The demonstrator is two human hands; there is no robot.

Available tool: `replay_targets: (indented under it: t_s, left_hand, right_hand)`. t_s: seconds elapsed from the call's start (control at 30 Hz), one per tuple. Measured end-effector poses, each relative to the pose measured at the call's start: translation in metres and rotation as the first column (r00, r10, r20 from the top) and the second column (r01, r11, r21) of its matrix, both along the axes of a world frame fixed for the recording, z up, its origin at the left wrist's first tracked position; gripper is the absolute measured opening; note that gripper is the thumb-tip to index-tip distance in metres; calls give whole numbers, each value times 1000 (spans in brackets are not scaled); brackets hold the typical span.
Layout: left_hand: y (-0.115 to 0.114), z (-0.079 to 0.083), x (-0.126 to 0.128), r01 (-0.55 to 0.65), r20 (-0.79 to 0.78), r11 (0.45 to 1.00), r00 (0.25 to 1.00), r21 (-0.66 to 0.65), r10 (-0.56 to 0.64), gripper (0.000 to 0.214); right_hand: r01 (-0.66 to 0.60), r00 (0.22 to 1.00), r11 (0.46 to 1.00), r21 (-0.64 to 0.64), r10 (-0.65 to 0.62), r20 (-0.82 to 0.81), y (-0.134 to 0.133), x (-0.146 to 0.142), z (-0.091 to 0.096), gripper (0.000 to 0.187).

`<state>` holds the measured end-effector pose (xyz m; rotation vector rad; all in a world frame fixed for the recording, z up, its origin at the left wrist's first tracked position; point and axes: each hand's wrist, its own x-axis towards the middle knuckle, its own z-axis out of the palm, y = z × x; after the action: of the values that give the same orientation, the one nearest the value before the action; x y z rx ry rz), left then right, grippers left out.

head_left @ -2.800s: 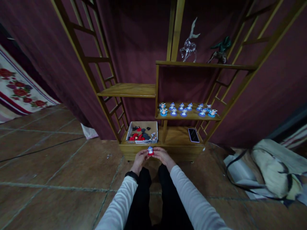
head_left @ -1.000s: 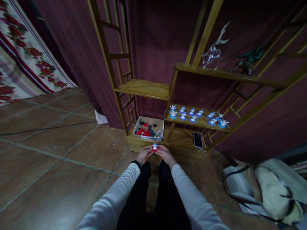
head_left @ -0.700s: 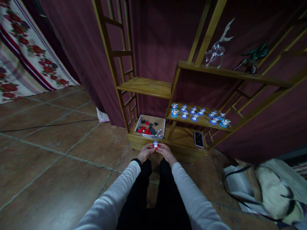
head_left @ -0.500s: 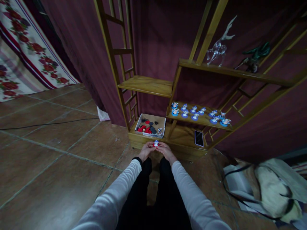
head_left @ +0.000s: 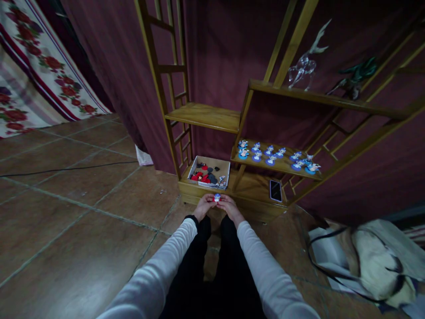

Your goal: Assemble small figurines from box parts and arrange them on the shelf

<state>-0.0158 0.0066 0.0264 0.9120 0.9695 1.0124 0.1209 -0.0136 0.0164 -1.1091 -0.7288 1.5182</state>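
Red-base figurine (head_left: 217,197): btwn your two hands, approx. upright, blue & white up top, just in front of the carton (head_left: 223,167).
L hand (head_left: 204,205): your fingers pinch its L side, nr the carton's front.
R hand (head_left: 230,207): your fingers pinch its R side; exact fingertip pos. too small to tell.
Carton contents: loose red pieces (head_left: 205,178) & dk grey pieces (head_left: 212,178).
Displayed figurines (head_left: 256,155): two rows on a wooden shelf (head_left: 282,164), up & R of carton.
Phone (head_left: 275,190): flat, R of carton.
Clear deer (head_left: 303,71): higher up, R of carton.
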Motion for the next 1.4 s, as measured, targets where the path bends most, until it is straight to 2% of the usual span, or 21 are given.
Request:
replay_targets:
  t_s: [0.3, 0.5, 1.07, 1.2, 1.3, 1.4]
  left_hand:
    - [1, -1, 0, -33, -33, 999, 999, 6, 34, 32]
    - [3, -5, -1, -49, -36, 999, 998, -8, 49, 31]
    - [7, -15, 2, -77, -77, 997, 994, 17, 78, 23]
    - [6, -15, 3, -67, -188, 990, 978, 123, 89, 17]
    - [3, -13, 3, -36, -353, 967, 927, 252, 127, 17]
    - [-2, -10, 1, 5, -457, 953, 878, 302, 140, 19]
  right_hand:
    - [25, 997, 1000, -14, -24, 67, 2, -4, -4, 43]
    - [15, 995, 1000, -13, -14, 97, 1, -7, -1, 43]
    - [-4, 995, 1000, -2, 4, 100, 5, -9, -3, 40]
    - [28, 996, 1000, 10, -29, 90, 6, -10, -4, 38]
    - [45, 993, 999, 14, -46, 111, 6, -9, -6, 35]
    - [44, 989, 999, 16, -46, 141, 6, -9, -6, 32]
